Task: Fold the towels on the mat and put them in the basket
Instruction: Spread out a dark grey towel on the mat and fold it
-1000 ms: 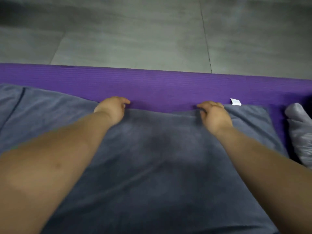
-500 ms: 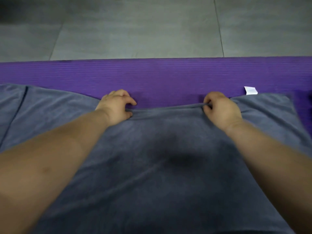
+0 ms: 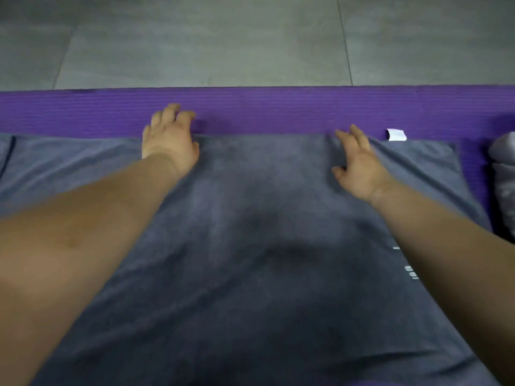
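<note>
Both hands have let go: the left hand (image 3: 170, 140) and right hand (image 3: 359, 165), which pinched the towel's far edge half a second ago, now lie flat on it with fingers spread, gripping nothing. I take it the edge is placed and smoothing has begun. The towel (image 3: 250, 246) lies spread across the mat (image 3: 264, 110), grey and plush, its far edge nearly straight, with a white tag (image 3: 395, 135) near its right corner. I see no basket.

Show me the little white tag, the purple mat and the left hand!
white tag (image 3: 395, 134), head view, its middle.
purple mat (image 3: 264, 110), head view, bare far strip.
left hand (image 3: 170, 143), head view, back of the hand.
</note>
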A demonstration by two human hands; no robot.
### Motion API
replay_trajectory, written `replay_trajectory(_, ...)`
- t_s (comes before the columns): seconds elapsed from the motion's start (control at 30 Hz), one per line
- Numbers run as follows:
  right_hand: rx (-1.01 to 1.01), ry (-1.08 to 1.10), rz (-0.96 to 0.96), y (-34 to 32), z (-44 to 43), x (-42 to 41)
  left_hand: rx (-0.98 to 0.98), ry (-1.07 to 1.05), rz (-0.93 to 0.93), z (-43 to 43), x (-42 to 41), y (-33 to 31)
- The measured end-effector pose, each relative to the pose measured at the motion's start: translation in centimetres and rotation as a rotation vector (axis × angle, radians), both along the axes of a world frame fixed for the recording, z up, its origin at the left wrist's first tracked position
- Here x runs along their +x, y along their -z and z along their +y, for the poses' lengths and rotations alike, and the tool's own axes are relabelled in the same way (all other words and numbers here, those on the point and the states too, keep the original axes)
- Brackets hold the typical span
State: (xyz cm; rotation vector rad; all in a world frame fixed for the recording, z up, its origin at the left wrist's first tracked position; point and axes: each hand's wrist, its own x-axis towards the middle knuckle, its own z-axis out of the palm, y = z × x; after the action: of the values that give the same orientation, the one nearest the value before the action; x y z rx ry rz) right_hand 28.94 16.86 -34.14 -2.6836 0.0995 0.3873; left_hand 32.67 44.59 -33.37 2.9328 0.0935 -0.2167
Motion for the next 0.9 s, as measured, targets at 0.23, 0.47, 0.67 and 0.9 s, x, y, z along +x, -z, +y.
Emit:
replay_trajectory(0.23, -0.151, 0.226, 0.064, -0.2, -7.9, -11.4, -0.098, 0.544, -0.003, -3.7, -12.6, 4.3)
replay_trajectory(0.47, -0.210, 0.809, 0.018, 0.4, -11.8, -27.5, -0.134, 1.037, 0.127, -6.8, -23.0, 4.8)
replay_trajectory(0.67, -0.021, 1.054, 0.046, -0.4, -13.3, -28.1, -0.057, 1.241, 0.127, -7.9, -23.8, 4.3)
replay_trajectory(0.9, -0.071, 1.027, 0.047, -1.2, -14.8, -28.4, -0.048, 1.111, -0.055, -7.1, -23.8, 4.6)
